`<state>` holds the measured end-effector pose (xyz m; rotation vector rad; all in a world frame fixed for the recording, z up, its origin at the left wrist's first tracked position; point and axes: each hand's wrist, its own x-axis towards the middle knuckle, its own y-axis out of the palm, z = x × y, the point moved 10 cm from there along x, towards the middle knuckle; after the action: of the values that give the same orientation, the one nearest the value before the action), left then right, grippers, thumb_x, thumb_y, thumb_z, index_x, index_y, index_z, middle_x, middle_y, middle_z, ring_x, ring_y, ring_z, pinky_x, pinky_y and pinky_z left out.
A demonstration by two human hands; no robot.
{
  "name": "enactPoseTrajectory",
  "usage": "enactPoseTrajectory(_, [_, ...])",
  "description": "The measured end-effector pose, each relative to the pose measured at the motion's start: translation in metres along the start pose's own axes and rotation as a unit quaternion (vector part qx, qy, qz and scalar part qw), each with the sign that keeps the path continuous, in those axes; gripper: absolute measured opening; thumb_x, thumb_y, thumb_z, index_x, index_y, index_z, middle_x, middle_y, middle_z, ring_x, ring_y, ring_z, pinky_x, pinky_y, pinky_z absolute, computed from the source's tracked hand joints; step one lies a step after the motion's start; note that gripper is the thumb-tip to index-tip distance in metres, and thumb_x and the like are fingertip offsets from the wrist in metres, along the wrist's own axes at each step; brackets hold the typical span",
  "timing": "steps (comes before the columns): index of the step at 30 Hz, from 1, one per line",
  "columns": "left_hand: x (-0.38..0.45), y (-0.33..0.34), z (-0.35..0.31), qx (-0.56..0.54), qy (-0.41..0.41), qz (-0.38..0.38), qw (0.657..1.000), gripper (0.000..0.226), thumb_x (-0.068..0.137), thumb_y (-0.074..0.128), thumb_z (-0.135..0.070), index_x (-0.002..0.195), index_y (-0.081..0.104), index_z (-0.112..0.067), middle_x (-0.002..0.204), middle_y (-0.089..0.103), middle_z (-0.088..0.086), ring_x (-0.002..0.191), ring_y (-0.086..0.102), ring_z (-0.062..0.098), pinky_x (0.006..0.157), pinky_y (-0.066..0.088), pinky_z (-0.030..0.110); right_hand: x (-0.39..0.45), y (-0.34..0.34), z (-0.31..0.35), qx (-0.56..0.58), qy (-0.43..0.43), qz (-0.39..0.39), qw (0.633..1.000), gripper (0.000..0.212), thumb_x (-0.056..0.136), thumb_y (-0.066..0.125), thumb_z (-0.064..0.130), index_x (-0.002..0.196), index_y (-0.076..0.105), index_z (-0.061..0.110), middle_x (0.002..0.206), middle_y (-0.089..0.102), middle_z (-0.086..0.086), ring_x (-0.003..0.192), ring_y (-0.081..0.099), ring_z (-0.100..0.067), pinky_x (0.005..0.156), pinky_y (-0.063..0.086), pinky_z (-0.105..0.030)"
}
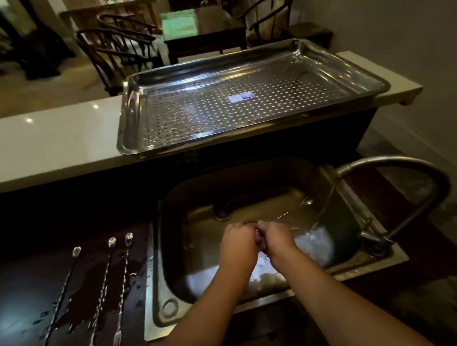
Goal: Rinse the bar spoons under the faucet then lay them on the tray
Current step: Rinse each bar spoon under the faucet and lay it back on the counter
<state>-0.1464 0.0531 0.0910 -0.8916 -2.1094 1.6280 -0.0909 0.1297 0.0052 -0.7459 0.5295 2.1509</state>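
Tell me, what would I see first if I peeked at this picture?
Probably the big shiny tray full of little holes, up on the white counter with nothing on it. Below it, the left hand and right hand together hold a bar spoon over the sink, near the faucet with its running water. Three more spoons lie in a row left of the sink.

I stand at a bar's washing station: a steel sink (pixel 173 252) with a running faucet (pixel 408 171), a perforated draining tray (pixel 132 119) on the pale counter (pixel 52 142), and beyond it dark wooden chairs (pixel 114 55) around tables.
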Motion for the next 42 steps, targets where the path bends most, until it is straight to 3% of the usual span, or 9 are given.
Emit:
enactPoseTrajectory(9, [-0.034,-0.016,0.090,0.009,-0.059,-0.022,0.998,0.032,0.086,0.045,-0.001,0.107,0.065,-0.015,0.107,0.063,0.009,0.098,0.060,0.028,0.079,0.047,0.035,-0.021,0.086,-0.025,-0.131,-0.034,0.070,0.988,0.027,0.093,0.054,0.010,0.066,0.054,0.012,0.046,0.052,-0.002,0.037,0.039,-0.011,0.037,0.027,-0.021])
enactPoseTrajectory(12, [-0.046,-0.021,0.124,-0.005,-0.098,-0.032,0.995,0.028,0.087,0.047,-0.002,0.106,0.065,-0.013,0.106,0.063,0.010,0.096,0.061,0.029,0.078,0.048,0.036,-0.028,0.110,-0.026,-0.161,-0.054,0.057,0.984,0.026,0.095,0.055,0.017,0.070,0.056,0.010,0.052,0.056,-0.004,0.043,0.048,-0.014,0.044,0.033,-0.024])
enactPoseTrajectory(16, [-0.063,-0.022,0.167,-0.029,-0.139,-0.028,0.989,0.022,0.090,0.050,-0.007,0.103,0.066,-0.013,0.103,0.064,0.011,0.094,0.062,0.029,0.073,0.047,0.034,-0.035,0.135,-0.022,-0.147,-0.077,0.020,0.986,0.031,0.097,0.054,0.014,0.068,0.054,0.005,0.056,0.055,-0.010,0.044,0.047,-0.016,0.043,0.041,-0.024])
enactPoseTrajectory(21, [-0.088,-0.030,0.217,-0.047,-0.181,-0.048,0.981,0.018,0.090,0.049,-0.011,0.098,0.065,-0.011,0.100,0.066,0.013,0.094,0.063,0.032,0.076,0.048,0.037,-0.050,0.185,-0.037,-0.170,-0.091,0.037,0.981,0.016,0.097,0.056,0.010,0.088,0.060,-0.003,0.061,0.057,-0.012,0.047,0.050,-0.016,0.048,0.042,-0.024])
enactPoseTrajectory(34, [-0.159,-0.042,0.346,-0.082,-0.298,-0.067,0.949,0.023,0.092,0.047,-0.023,0.096,0.062,-0.007,0.100,0.066,0.013,0.093,0.062,0.032,0.073,0.045,0.037,-0.084,0.321,-0.113,-0.287,-0.103,0.124,0.944,0.027,0.093,0.058,0.017,0.067,0.062,0.012,0.060,0.064,-0.008,0.054,0.058,-0.018,0.066,0.050,-0.034])
enactPoseTrajectory(39, [-0.177,-0.039,0.380,-0.107,-0.321,-0.064,0.939,0.021,0.091,0.053,-0.028,0.098,0.060,-0.011,0.099,0.067,0.011,0.092,0.063,0.030,0.071,0.046,0.035,-0.091,0.352,-0.141,-0.324,-0.099,0.134,0.931,0.030,0.094,0.058,0.018,0.065,0.060,0.012,0.057,0.064,-0.008,0.049,0.057,-0.018,0.062,0.050,-0.032])
enactPoseTrajectory(42, [-0.181,-0.035,0.394,-0.108,-0.325,-0.050,0.938,0.019,0.091,0.050,-0.023,0.100,0.061,-0.010,0.099,0.068,0.012,0.093,0.063,0.032,0.072,0.047,0.036,-0.091,0.364,-0.152,-0.366,-0.103,0.133,0.915,0.030,0.093,0.058,0.018,0.064,0.062,0.011,0.057,0.065,-0.008,0.043,0.056,-0.013,0.052,0.045,-0.023])
